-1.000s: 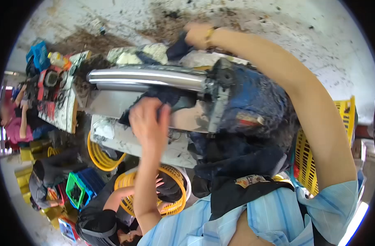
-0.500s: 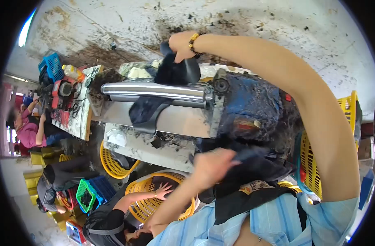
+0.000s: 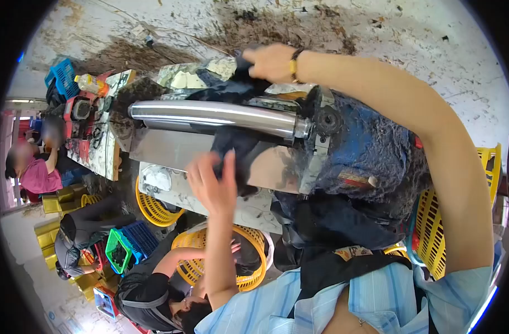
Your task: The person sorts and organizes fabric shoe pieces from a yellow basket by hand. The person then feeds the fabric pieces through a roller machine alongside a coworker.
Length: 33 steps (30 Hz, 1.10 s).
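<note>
My right hand (image 3: pixel 270 63), with a bracelet on its wrist, reaches over the machine. Its fingers are closed on a limp dark piece of material (image 3: pixel 238 83) behind the shiny metal roller (image 3: pixel 210 114). On the near side, another dark piece (image 3: pixel 240 153) lies across the flat metal plate (image 3: pixel 165 147) and meets the underside of the roller. My left hand (image 3: pixel 213 183) is at this piece's left edge, fingers apart, thumb up against it. Whether the two dark pieces join under the roller is hidden.
A lint-covered blue housing (image 3: pixel 360 131) stands right of the roller, with a dark heap (image 3: pixel 343 220) below it. A co-worker in black (image 3: pixel 148 289) reaches into a yellow basket (image 3: pixel 187 239). Other people sit farther left. A stained wall (image 3: pixel 221 22) rises behind.
My left hand has moved from beside the dark heap up and left to the metal plate. My right hand still grips material behind the roller. The view has shifted slightly.
</note>
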Tool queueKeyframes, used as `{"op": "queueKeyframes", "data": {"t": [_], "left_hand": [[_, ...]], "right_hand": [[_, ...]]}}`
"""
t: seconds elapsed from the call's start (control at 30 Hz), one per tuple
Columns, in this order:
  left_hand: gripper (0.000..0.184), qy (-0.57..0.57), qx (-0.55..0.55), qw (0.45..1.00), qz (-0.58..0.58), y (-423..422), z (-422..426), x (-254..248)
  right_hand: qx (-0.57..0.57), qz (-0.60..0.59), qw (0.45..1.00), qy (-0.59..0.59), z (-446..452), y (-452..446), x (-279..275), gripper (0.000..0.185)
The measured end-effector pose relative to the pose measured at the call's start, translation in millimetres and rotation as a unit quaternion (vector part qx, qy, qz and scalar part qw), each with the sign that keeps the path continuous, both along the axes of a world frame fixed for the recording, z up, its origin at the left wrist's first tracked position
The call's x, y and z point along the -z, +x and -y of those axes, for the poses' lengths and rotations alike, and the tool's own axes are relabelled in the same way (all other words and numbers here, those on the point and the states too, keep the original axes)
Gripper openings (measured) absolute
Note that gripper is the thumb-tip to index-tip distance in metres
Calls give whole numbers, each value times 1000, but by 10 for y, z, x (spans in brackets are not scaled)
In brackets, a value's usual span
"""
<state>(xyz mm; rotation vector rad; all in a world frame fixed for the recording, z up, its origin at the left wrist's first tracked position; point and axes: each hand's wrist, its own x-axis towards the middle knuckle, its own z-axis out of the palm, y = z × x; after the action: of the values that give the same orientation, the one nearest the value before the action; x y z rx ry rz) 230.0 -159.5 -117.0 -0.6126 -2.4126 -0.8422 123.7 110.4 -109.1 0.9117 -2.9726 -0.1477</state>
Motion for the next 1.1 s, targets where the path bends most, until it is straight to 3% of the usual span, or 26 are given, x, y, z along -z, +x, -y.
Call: {"op": "queueKeyframes", "data": {"t": [0.03, 0.07, 0.1, 0.13, 0.17, 0.2, 0.27, 0.3, 0.33, 0.43, 0.5, 0.7, 0.77, 0.8, 0.87, 0.9, 0.93, 1.03, 1.1], "left_hand": [[17, 44, 12, 997, 66, 396, 22, 26], [15, 48, 70, 982, 170, 719, 74, 158], [18, 104, 62, 890, 439, 1030, 46, 190], [21, 187, 71, 814, 546, 1219, -15, 343], [24, 267, 77, 716, 640, 1354, -57, 470], [24, 273, 77, 719, 634, 1359, -120, 476], [28, 269, 115, 669, 683, 1255, -227, 450], [28, 277, 118, 677, 672, 1229, -253, 443], [29, 257, 123, 693, 662, 1217, -270, 445], [31, 237, 128, 727, 632, 1244, -306, 441], [31, 238, 129, 743, 613, 1276, -326, 445], [35, 196, 96, 852, 476, 1399, -321, 530], [38, -23, 106, 934, 341, 1449, -249, 260], [41, -114, 91, 940, 308, 1565, -224, 110], [40, -141, 257, 932, 213, 1801, -329, -196], [42, -71, 411, 893, 169, 1853, -458, -259], [53, -40, 485, 873, 43, 1960, -572, -251], [66, -185, 575, 785, 136, 2086, -783, 64], [69, -184, 585, 779, 126, 2087, -834, 112]], "right_hand": [[9, 100, 995, 16, 111, 18, 45, 17], [-68, 155, 983, 65, 115, -130, 379, 19], [-167, 169, 963, 130, 140, -246, 477, 22], [-267, 179, 930, 179, 174, -350, 548, 25], [-68, 267, 961, 6, 196, -228, 460, 28], [134, 332, 919, -168, 187, -102, 345, 32], [64, 228, 965, -113, 152, -99, 62, 39], [55, 196, 973, -108, 107, -107, -61, 39], [52, 153, 967, -197, 50, -53, -158, 40], [116, 149, 975, -119, 90, -9, -594, 38], [127, 107, 978, -128, 167, 75, -781, 37], [173, 68, 981, -60, 173, 149, -1244, 37], [210, 64, 974, -64, 47, 179, -1339, 36], [210, 41, 974, -78, -41, 212, -1343, 36], [199, 2, 972, -124, -251, 269, -1286, 36], [194, -31, 969, -153, -364, 247, -1207, 34], [187, -63, 964, -180, -466, 242, -1159, 33], [263, 19, 952, -154, -657, 411, -1240, 40], [245, -15, 958, -151, -804, 559, -1260, 41]]}}
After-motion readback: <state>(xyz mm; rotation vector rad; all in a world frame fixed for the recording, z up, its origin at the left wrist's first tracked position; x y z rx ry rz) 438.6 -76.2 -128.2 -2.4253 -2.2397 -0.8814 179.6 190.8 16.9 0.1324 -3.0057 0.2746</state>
